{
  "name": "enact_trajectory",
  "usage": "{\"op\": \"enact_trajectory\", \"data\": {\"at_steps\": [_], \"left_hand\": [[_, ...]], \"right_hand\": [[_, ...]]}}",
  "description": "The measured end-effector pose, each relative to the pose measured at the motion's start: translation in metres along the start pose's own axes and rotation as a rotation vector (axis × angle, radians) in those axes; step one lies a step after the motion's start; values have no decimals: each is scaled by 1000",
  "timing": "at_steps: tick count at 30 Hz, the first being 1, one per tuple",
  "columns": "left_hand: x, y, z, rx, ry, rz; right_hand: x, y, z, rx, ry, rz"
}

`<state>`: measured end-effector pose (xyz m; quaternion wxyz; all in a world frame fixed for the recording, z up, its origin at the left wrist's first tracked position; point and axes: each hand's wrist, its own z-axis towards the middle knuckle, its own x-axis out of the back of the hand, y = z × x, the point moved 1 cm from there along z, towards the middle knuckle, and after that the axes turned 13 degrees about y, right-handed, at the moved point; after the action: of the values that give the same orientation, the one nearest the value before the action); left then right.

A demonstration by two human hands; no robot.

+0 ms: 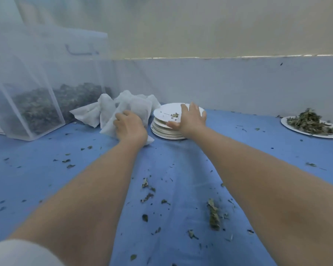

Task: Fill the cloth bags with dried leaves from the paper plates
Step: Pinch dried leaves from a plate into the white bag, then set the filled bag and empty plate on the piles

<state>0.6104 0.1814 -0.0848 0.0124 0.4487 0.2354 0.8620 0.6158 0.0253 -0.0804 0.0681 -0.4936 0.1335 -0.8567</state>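
Place: small herb-packing work table | Surface: blue cloth (46, 179) strewn with leaf crumbs | 10 o'clock: clear bins (37, 110) of dried leaves | 12 o'clock: stacked paper plates (165, 129), white cloth bags (108, 110) | Behind: plain pale wall (238, 83)

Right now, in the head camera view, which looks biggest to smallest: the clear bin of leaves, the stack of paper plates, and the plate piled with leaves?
1. Clear bin, plainly largest.
2. Stack of paper plates.
3. Plate piled with leaves, partly cut off by the frame edge.
The last two look nearly alike, so their order is unsure.
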Motion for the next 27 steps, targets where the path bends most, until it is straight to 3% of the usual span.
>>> {"op": "enact_trajectory", "data": {"at_steps": [5, 10, 14, 20, 27], "left_hand": [[34, 23, -30, -42, -26, -71], [81, 60, -87, -58, -141, -275], [116, 96, -134, -168, -197, -342], [145, 156, -206, -383, -310, -338], [129, 262, -309, -501, -539, -409]], "right_hand": [[47, -12, -24, 42, -62, 124], [113, -11, -62, 61, -42, 115], [166, 10, -97, 43, -57, 96], [231, 89, -148, -84, -95, 118], [277, 220, -190, -268, -115, 24]]}}
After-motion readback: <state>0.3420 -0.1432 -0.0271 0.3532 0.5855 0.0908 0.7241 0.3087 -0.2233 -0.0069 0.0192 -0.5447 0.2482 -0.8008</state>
